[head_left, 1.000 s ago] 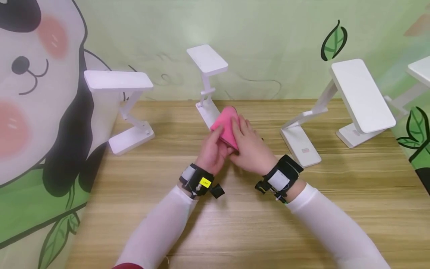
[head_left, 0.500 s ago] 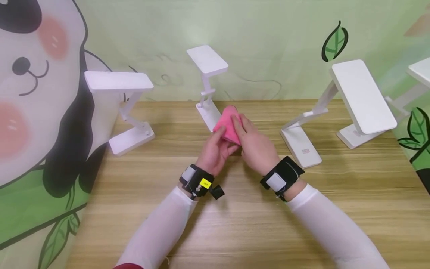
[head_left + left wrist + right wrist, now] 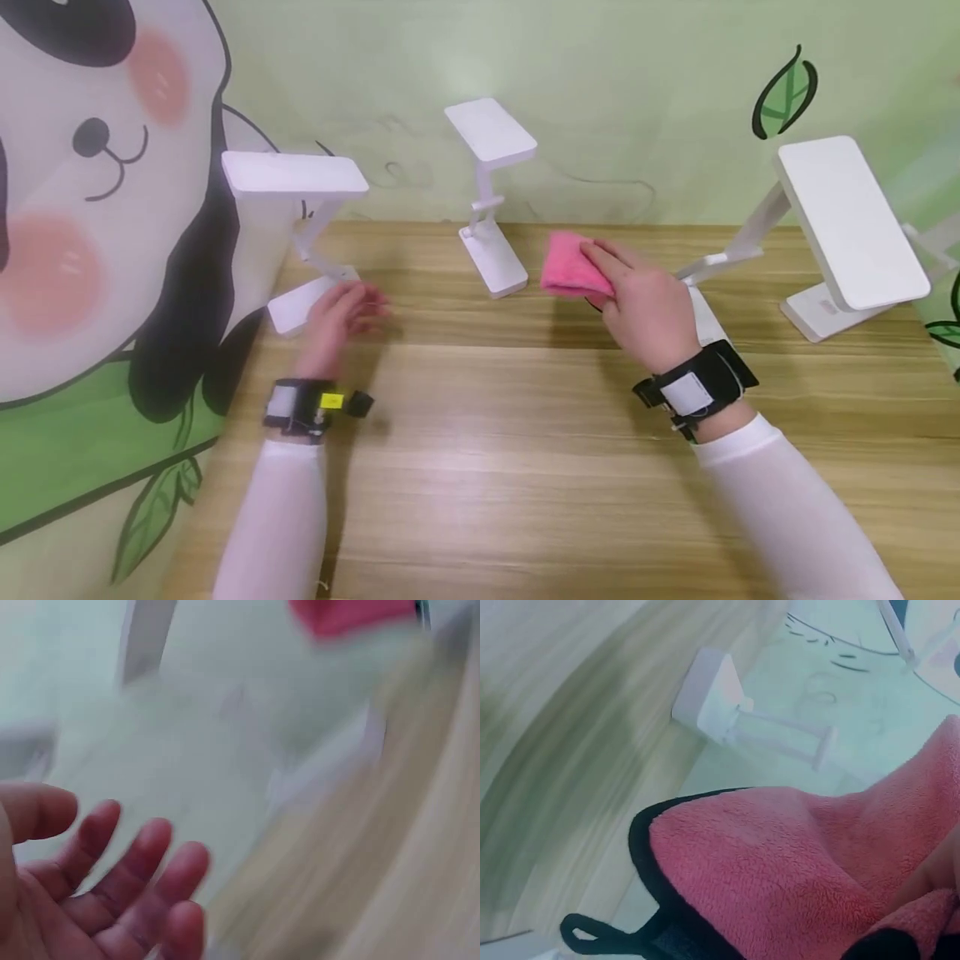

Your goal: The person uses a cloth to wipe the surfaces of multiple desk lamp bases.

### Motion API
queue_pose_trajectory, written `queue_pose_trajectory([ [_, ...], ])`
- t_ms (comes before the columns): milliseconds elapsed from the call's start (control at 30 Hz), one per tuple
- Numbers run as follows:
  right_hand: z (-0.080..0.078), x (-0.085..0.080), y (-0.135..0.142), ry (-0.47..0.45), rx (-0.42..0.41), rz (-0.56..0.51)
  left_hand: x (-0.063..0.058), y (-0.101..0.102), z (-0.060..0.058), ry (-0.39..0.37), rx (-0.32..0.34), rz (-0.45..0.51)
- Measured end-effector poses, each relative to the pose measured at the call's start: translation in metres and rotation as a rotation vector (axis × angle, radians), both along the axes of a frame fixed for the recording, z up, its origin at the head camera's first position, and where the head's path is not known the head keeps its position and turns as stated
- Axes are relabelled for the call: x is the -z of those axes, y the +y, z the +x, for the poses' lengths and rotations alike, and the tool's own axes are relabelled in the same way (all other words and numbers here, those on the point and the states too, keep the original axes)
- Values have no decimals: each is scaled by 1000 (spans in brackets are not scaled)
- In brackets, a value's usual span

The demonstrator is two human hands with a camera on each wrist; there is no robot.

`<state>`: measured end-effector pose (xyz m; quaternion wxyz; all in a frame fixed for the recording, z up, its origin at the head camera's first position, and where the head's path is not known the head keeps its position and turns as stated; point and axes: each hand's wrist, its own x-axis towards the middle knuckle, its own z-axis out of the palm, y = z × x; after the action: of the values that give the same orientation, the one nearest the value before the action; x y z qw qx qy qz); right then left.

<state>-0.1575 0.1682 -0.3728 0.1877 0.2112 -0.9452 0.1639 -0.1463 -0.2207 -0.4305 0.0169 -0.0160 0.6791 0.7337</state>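
A pink cloth (image 3: 572, 267) with a dark edge and a hanging loop hangs above the table, folded, in my right hand (image 3: 651, 315), which grips it between thumb and fingers. In the right wrist view the cloth (image 3: 757, 862) fills the lower part. My left hand (image 3: 339, 321) holds nothing; its loosely bent fingers are apart in the left wrist view. It is in front of the left white desk lamp (image 3: 296, 173), partly covering its base; contact cannot be told. The middle desk lamp (image 3: 501, 258) stands just left of the cloth.
Behind my right hand stands another white desk lamp (image 3: 851, 221), its large head tilted toward me. A further lamp base (image 3: 832, 310) lies to its right. The wooden table (image 3: 480, 467) meets a painted wall (image 3: 600, 100) at the back.
My left hand has let go of the pink cloth and moved left to the left lamp. My right hand has carried the cloth right, away from the middle lamp's base. The view has shifted slightly.
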Motion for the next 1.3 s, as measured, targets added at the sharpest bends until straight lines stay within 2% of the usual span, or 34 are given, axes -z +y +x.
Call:
queue_pose_trajectory([
  [100,-2,-3,6,-4,18,-4,2,-38,4,-36,-146,-242],
  [233,-5,-5,7,-9,30,-23,2,-63,2,-31,-293,-476],
  [333,-6,-3,6,-13,29,-27,1,-73,-4,-15,-312,-599],
  [400,-6,-2,7,-12,26,-23,1,-76,-11,-2,-267,-648],
  [533,-4,1,8,0,22,-23,4,-81,-25,34,-137,-634],
  [667,-4,3,10,11,22,-47,10,-83,-37,74,-82,-618],
  [800,-4,4,12,10,24,-63,12,-82,-43,93,-103,-616],
  [1067,-7,6,11,24,31,-85,11,-79,-47,63,-200,-555],
  [1300,-5,3,11,9,52,-106,8,-62,-46,53,-194,-625],
])
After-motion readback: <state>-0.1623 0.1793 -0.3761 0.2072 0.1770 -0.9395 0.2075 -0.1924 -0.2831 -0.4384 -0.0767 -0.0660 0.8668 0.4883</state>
